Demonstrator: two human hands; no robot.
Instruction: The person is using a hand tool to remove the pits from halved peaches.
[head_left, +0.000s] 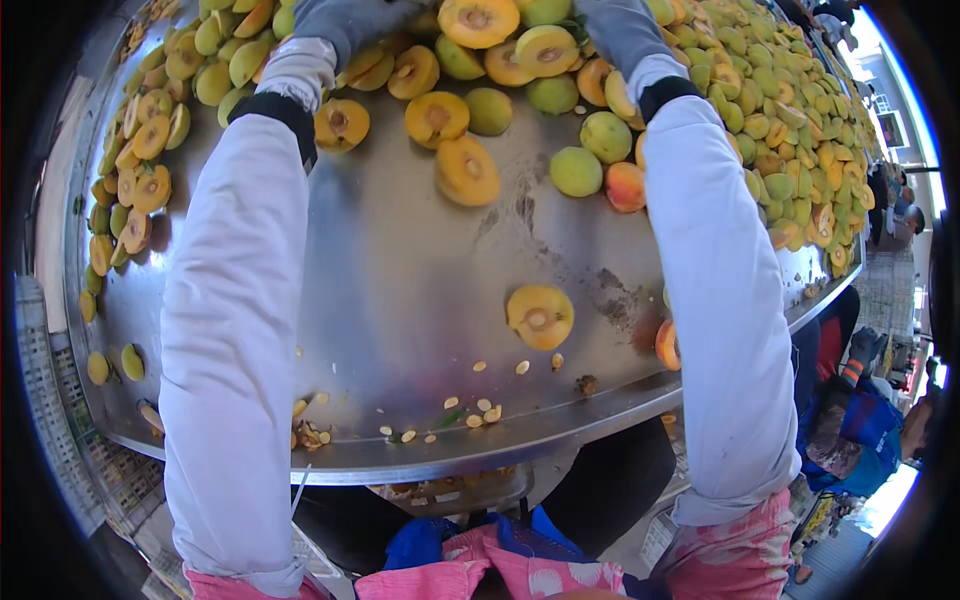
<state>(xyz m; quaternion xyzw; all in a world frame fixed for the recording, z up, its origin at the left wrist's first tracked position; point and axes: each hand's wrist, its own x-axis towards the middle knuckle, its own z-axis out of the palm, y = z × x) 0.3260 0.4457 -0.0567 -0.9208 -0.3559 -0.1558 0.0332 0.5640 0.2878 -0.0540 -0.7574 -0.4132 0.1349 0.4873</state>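
Both my arms reach to the far side of a metal table over halved yellow-fleshed stone fruit, likely peaches. My left hand (352, 26), in a grey glove, lies beside fruit halves, its fingers cut off by the frame's top edge. My right hand (619, 34), also gloved, is at the edge of the big pile (772, 112); its fingertips are out of view too. Between the hands are several cut halves (478, 21), some showing a pit. Nearer to me lie a loose half (468, 171), green fruit (576, 172), a reddish fruit (625, 187) and another half (540, 317).
The metal table (390, 247) has a raised front rim (450, 461). Small pale seeds (484, 405) lie along it. More halves (152, 135) line the left side. Plastic crates (90, 427) stand at left. A co-worker in blue (862, 435) is at right.
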